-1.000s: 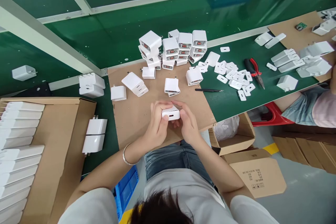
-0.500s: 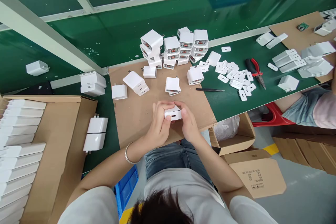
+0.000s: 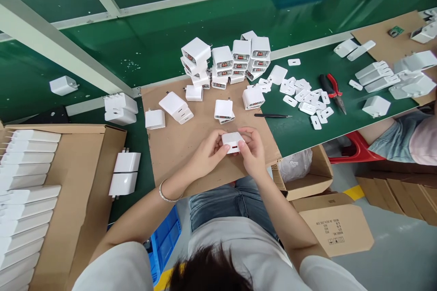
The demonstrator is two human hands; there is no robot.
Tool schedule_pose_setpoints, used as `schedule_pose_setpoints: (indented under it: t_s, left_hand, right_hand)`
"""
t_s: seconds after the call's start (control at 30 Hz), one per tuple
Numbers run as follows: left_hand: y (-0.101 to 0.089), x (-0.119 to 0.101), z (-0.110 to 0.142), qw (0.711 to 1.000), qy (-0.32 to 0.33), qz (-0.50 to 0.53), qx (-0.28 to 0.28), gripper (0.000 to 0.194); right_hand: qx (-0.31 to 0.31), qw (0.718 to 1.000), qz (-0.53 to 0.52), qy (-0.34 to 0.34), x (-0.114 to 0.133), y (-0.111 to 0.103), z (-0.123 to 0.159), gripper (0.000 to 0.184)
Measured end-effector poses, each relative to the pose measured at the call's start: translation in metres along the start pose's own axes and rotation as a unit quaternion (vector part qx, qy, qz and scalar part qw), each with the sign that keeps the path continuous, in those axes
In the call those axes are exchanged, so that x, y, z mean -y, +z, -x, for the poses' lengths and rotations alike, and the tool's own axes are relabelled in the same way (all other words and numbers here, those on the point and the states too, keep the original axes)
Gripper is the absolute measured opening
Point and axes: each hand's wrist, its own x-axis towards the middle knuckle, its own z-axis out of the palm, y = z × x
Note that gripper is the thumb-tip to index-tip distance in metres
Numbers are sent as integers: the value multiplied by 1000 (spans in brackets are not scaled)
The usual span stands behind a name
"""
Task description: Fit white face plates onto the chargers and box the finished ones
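Between both hands is a white charger (image 3: 232, 141), its slotted end facing me. My left hand (image 3: 212, 152) grips its left side, fingers and thumb closed on it. On the other side my right hand (image 3: 251, 151) pinches it, thumb on the front edge. Just beyond, two stacked chargers (image 3: 224, 110) sit on the cardboard sheet (image 3: 201, 143). Behind them rise stacks of open-ended charger housings (image 3: 223, 58) with parts showing inside. To the right lie loose white end caps (image 3: 307, 97) and black tweezers (image 3: 273, 116).
Red-and-black pliers (image 3: 333, 91) lie on the green bench right of the caps. A carton (image 3: 90, 168) with rows of white chargers stands at left, with two chargers (image 3: 125, 173) beside it. Another person's leg (image 3: 392, 138) shows at the right.
Both hands have moved slightly right and away from me with the charger. It has turned a little, and my fingers have shifted to its sides. The view has moved slightly.
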Motion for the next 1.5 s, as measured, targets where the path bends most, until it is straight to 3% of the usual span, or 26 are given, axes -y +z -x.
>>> schedule_pose_setpoints:
  t_s: [0.3, 0.57, 0.8, 1.0, 1.27, 1.5]
  left_hand:
    - [6, -2, 1, 998, -16, 60, -20, 35]
    - [4, 0, 0, 1000, 14, 24, -4, 35]
    - [11, 0, 2, 997, 34, 70, -15, 36]
    - [12, 0, 3, 996, 23, 87, -9, 35]
    - [13, 0, 4, 998, 39, 41, -17, 37]
    - [11, 0, 4, 996, 57, 61, -10, 37]
  right_hand:
    - [10, 1000, 8, 10, -1, -1, 0, 46]
    - [-21, 999, 16, 21, -3, 0, 2, 46]
    - [-28, 999, 20, -35, 4, 0, 1, 51]
    - [-35, 998, 43, -8, 3, 0, 3, 49]
    - [-24, 996, 81, -28, 1, -1, 4, 46]
    - [-17, 996, 70, -55, -4, -3, 9, 42]
